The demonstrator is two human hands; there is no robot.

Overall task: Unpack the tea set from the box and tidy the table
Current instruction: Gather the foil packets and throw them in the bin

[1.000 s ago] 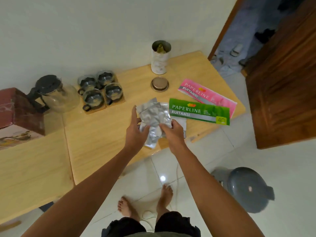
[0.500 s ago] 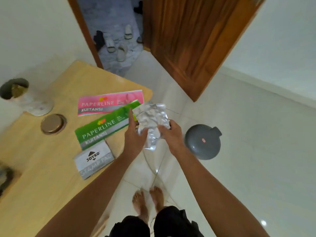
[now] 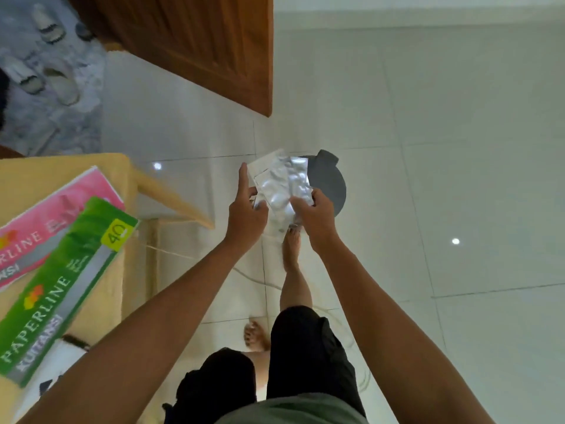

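Both hands hold a bunch of crumpled silver foil wrappers (image 3: 281,186) over the floor. My left hand (image 3: 246,212) grips the left side with fingers extended upward, and my right hand (image 3: 315,217) pinches the lower right side. Directly beneath the wrappers stands a grey lidded bin (image 3: 331,185) on the white tiles, its lid closed. The tea set and its box are out of view.
The wooden table (image 3: 119,175) corner is at left, carrying a pink receipt book (image 3: 58,215), a green receipt book (image 3: 67,286) and a white box (image 3: 52,371). A brown wooden door (image 3: 198,44) is behind. A white cord (image 3: 253,278) lies on the floor by my feet.
My view has swung right, away from the table, toward the floor. The hands carried the foil wrappers from above the table edge to above the grey bin.
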